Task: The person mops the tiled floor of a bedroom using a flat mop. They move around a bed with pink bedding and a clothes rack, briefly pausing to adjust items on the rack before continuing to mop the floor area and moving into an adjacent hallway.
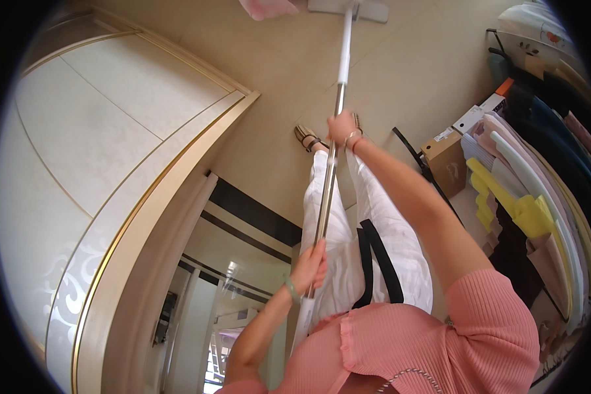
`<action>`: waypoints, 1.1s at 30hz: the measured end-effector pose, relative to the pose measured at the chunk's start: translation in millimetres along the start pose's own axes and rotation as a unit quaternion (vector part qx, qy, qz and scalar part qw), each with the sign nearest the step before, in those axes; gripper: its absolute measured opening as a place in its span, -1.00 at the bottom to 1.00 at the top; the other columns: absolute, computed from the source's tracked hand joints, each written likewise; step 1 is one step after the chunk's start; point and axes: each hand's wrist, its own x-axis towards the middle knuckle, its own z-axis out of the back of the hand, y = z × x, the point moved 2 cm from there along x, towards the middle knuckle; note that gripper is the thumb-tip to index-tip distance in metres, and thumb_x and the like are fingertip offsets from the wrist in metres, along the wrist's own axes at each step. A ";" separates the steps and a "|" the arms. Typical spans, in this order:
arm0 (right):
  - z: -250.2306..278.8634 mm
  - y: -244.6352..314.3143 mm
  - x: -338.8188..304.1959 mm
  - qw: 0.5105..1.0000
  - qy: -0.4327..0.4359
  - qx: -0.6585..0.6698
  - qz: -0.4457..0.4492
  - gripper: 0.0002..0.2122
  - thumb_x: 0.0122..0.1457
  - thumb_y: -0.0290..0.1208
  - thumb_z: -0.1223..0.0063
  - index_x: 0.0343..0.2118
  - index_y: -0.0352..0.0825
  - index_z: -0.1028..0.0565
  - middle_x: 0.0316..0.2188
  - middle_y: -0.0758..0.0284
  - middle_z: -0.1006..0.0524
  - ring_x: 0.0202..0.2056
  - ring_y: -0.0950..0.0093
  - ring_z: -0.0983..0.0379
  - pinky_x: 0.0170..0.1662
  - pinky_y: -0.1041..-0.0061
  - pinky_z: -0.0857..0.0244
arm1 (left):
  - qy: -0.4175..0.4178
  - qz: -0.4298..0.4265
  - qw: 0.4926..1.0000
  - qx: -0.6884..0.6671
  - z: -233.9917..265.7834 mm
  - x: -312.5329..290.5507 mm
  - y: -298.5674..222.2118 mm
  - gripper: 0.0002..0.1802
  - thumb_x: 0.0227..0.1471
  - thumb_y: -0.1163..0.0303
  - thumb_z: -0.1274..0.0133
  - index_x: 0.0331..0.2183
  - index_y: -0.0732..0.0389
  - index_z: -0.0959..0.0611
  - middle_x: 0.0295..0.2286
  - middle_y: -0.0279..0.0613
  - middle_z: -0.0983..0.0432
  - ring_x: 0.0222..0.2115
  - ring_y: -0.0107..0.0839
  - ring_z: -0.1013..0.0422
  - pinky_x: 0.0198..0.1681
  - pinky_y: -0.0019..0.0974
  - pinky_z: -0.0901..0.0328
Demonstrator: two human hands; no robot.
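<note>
A flat mop [332,157] with a silver and white pole runs from my chest out to the floor ahead. Its wide, pale head [373,11] lies on the tiles at the top edge of the view, partly cut off. My left hand [308,268] is wrapped round the lower, nearer part of the pole, close to a white sleeve. Farther up, my right hand [341,129] grips the metal tube above my feet. Both hands are closed on the pole, which slants slightly to the right as it goes away from me.
On the left stands a white cabinet [111,118] with gold trim. To the right, a rack of hanging clothes [538,190] is beside a brown cardboard box [445,157] and a white box [469,119]. Pink cloth [268,8] shows at the top. Beige tiles [269,85] cover the floor.
</note>
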 end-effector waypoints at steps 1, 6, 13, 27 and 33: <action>-7.4 -21.4 -9.3 1.000 0.028 0.006 -0.012 -0.80 0.05 -0.44 0.15 -0.47 -0.53 -0.26 -0.60 0.05 -0.47 -0.62 0.26 -0.49 -0.61 0.38 -0.37 | -0.013 0.012 1.000 0.010 1.6 -9.8 17.2 -0.53 0.11 -0.09 0.32 -0.56 0.11 -0.24 -0.81 -0.43 -0.04 -0.87 -0.63 0.03 -0.84 -0.52 0.06; -55.6 -109.3 -116.8 0.996 0.065 -0.036 -0.042 -0.71 0.04 -0.39 0.17 -0.38 -0.60 -0.17 -0.53 -0.10 -0.44 -0.59 0.12 -0.47 -0.55 0.30 -0.40 | -0.034 0.022 0.996 0.085 23.1 -79.2 119.9 -0.46 0.12 -0.08 0.35 -0.65 0.14 -0.32 -0.78 -0.40 -0.16 -0.79 -0.61 -0.06 -0.73 -0.49 -0.04; -63.0 -119.5 -190.2 0.980 0.137 0.032 -0.138 -0.75 0.05 -0.45 0.16 -0.40 -0.58 -0.13 -0.60 0.06 -0.44 -0.68 0.32 -0.47 -0.70 0.42 -0.35 | -0.066 -0.009 0.973 0.222 18.6 -120.9 157.1 -0.40 0.13 -0.07 0.42 -0.66 0.18 -0.40 -0.71 -0.36 -0.27 -0.66 -0.59 -0.17 -0.58 -0.50 -0.09; 83.4 -40.0 48.1 0.993 0.025 -0.114 0.016 -0.81 0.01 -0.45 0.17 -0.47 -0.50 -0.40 -0.67 0.19 -0.50 -0.64 0.40 -0.49 -0.64 0.44 -0.37 | 0.016 0.019 0.991 0.129 -51.2 35.6 -29.0 -0.52 0.08 -0.10 0.29 -0.56 0.11 -0.22 -0.80 -0.44 -0.03 -0.86 -0.61 0.00 -0.83 -0.48 -0.02; 57.7 -62.9 11.3 0.990 -0.092 0.101 -0.044 -0.78 -0.04 -0.42 0.19 -0.66 -0.49 -0.37 -0.77 0.18 -0.43 -0.77 0.35 -0.39 -0.73 0.37 -0.28 | -0.029 0.002 0.983 0.183 -23.9 19.1 -8.8 -0.59 0.10 -0.04 0.26 -0.55 0.08 -0.20 -0.79 -0.48 -0.02 -0.85 -0.66 0.04 -0.83 -0.50 0.06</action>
